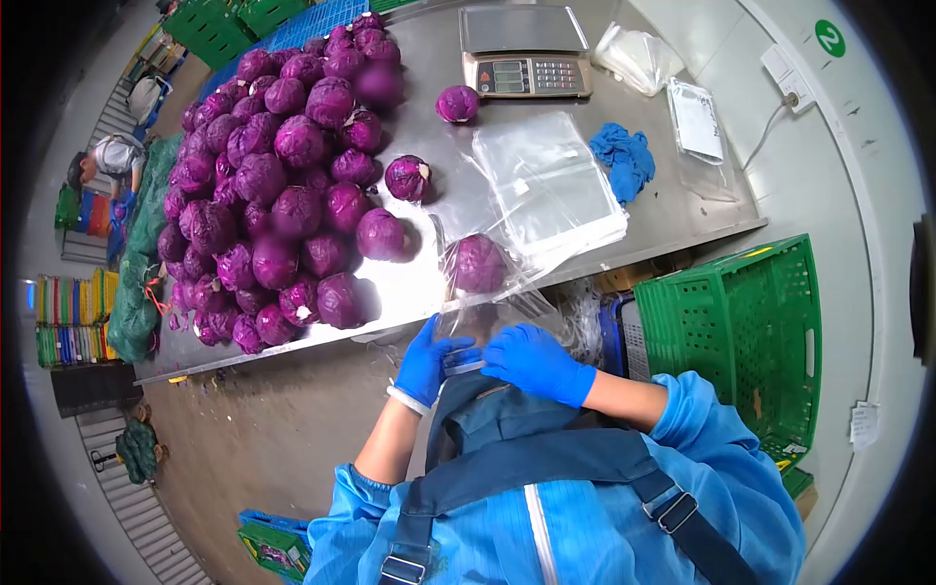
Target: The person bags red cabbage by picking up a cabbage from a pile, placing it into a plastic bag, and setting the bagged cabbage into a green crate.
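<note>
A red cabbage [478, 264] sits inside a clear plastic bag [497, 310] at the front edge of the metal table. My left hand [427, 363], in a blue glove, is at the bag's near end with its fingers apart and the film against them. Gloved in blue as well, my right hand [534, 363] has its fingers closed on the bag's near end, just right of the left. Beyond the bagged cabbage lies a stack of flat clear bags [546, 185]. Single cabbages [408, 178] rest left of that stack, beside a large heap of red cabbages [258, 180].
A scale [526, 58] stands at the table's back, with a crumpled blue cloth [624, 161] and white plastic [636, 60] to its right. Green crates [731, 341] are stacked at the right. Green netting [144, 253] runs along the left; another person [119, 156] is beyond.
</note>
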The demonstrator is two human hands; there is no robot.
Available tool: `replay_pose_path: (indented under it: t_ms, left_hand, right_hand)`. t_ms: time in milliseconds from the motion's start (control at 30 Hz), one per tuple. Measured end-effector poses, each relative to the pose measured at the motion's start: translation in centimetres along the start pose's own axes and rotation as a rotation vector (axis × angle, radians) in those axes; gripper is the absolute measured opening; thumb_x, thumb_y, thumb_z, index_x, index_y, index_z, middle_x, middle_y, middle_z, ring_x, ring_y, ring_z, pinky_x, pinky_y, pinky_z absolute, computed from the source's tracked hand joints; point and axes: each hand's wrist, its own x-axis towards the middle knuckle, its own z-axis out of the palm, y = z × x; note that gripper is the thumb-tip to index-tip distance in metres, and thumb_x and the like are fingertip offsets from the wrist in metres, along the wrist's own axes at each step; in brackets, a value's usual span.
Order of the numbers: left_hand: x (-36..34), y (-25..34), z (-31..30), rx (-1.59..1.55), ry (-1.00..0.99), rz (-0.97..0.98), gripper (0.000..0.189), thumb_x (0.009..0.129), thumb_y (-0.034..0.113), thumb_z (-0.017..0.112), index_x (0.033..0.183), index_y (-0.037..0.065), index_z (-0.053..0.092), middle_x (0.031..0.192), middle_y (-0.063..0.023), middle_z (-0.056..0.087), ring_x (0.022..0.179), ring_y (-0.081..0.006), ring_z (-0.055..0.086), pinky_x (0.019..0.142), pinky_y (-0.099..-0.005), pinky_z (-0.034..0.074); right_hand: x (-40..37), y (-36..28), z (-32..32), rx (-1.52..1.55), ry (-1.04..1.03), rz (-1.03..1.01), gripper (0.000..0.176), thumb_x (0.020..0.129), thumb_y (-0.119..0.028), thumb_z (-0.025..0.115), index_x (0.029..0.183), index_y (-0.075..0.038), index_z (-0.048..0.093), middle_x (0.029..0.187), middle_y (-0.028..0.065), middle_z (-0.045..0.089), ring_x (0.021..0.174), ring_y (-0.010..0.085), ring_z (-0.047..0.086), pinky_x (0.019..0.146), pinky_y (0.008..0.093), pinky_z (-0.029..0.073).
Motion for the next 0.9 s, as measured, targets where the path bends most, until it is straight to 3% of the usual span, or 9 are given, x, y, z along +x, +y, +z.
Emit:
replay_pose_path:
  t_ms: [67, 167, 300, 400, 633, 700, 800, 867, 900]
  left_hand:
    - [0.9, -0.8, -1.0, 0.006, -0.001, -0.009, 0.067, 0.09, -0.002, 0.045, 0.148, 0.009, 0.013, 0.112, -0.0237, 0.058, 0.085, -0.0239, 0.065, 0.072, -0.0342, 0.056]
    - [0.9, -0.7, -1.4, 0.062, 0.003, -0.001, 0.068, 0.089, -0.003, 0.047, 0.148, 0.01, 0.015, 0.104, -0.0175, 0.06, 0.08, -0.0205, 0.064, 0.069, -0.0324, 0.055]
    - [0.8, -1.9, -0.7, 0.215, 0.052, 0.017, 0.069, 0.088, -0.003, 0.047, 0.149, 0.011, 0.016, 0.099, -0.017, 0.061, 0.077, -0.0176, 0.063, 0.065, -0.0306, 0.055]
    - [0.8, -3.8, 0.4, 1.109, 0.112, 0.379, 0.07, 0.088, -0.002, 0.046, 0.149, 0.013, 0.016, 0.091, -0.0185, 0.064, 0.072, -0.0173, 0.065, 0.061, -0.0311, 0.054]
    - [-2.5, 1.3, -2.4, 0.629, -0.179, 0.133, 0.066, 0.089, 0.008, 0.057, 0.146, 0.014, 0.027, 0.07, -0.0104, 0.065, 0.058, -0.013, 0.063, 0.056, -0.0268, 0.052]
    - [-1.2, 0.4, -6.4, 0.724, 0.045, 0.371, 0.068, 0.085, 0.013, 0.064, 0.144, 0.012, 0.031, 0.089, -0.0146, 0.065, 0.076, -0.0178, 0.065, 0.067, -0.0314, 0.052]
    - [0.5, 1.4, -4.7, 1.359, 0.177, 0.886, 0.065, 0.08, 0.019, 0.07, 0.138, 0.01, 0.04, 0.114, -0.0185, 0.059, 0.1, -0.0277, 0.059, 0.084, -0.0382, 0.047]
    - [1.7, 1.1, -2.9, 1.709, 0.016, 1.004, 0.073, 0.07, 0.028, 0.077, 0.133, 0.011, 0.046, 0.138, -0.0209, 0.039, 0.123, -0.0371, 0.041, 0.1, -0.045, 0.035]
    - [2.2, 0.7, -2.1, 1.891, -0.095, 1.071, 0.068, 0.073, 0.03, 0.073, 0.133, 0.012, 0.046, 0.133, -0.0185, 0.046, 0.12, -0.0344, 0.046, 0.099, -0.044, 0.038]
  right_hand:
    - [2.4, -0.9, -0.3, 0.03, 0.171, -0.044, 0.011, 0.08, -0.02, 0.059, 0.083, -0.01, 0.063, 0.075, 0.0099, 0.06, 0.074, 0.0275, 0.06, 0.065, 0.0389, 0.047]
    - [3.9, -1.0, 2.2, -0.074, -0.191, 0.084, 0.02, 0.083, -0.028, 0.058, 0.089, -0.009, 0.062, 0.08, 0.0104, 0.059, 0.077, 0.0274, 0.058, 0.07, 0.0384, 0.046]
    - [3.2, 0.5, 1.8, -0.081, -0.27, -0.075, 0.02, 0.084, -0.025, 0.056, 0.089, -0.007, 0.061, 0.084, 0.0108, 0.06, 0.079, 0.0288, 0.059, 0.071, 0.0394, 0.046]
    - [-1.6, 2.5, -1.4, 0.055, -0.199, 0.014, 0.018, 0.084, -0.023, 0.055, 0.086, -0.006, 0.062, 0.085, 0.0126, 0.06, 0.08, 0.0302, 0.059, 0.071, 0.0408, 0.046]
    - [-28.7, 9.5, 1.4, -0.056, -0.851, 0.484, 0.021, 0.079, -0.016, 0.058, 0.098, -0.009, 0.063, 0.075, 0.0134, 0.058, 0.079, 0.0311, 0.061, 0.069, 0.0431, 0.048]
    - [-27.0, 9.8, 1.3, -0.107, -0.79, 0.472, 0.032, 0.079, -0.014, 0.056, 0.11, -0.01, 0.06, 0.087, 0.015, 0.059, 0.086, 0.0317, 0.06, 0.075, 0.042, 0.048]
    - [-12.3, 10.0, -2.2, -0.363, -0.122, 0.494, 0.063, 0.075, -0.014, 0.064, 0.135, -0.011, 0.044, 0.14, 0.013, 0.04, 0.119, 0.03, 0.046, 0.095, 0.0411, 0.043]
    - [-7.3, 12.1, -1.7, -0.3, -0.044, 0.28, 0.073, 0.071, -0.016, 0.068, 0.137, -0.013, 0.039, 0.144, 0.01, 0.036, 0.124, 0.0305, 0.043, 0.1, 0.04, 0.039]
    - [-5.7, 12.7, -1.7, -0.232, -0.073, 0.119, 0.066, 0.074, -0.017, 0.067, 0.135, -0.013, 0.043, 0.143, 0.0109, 0.038, 0.125, 0.0313, 0.042, 0.101, 0.041, 0.039]
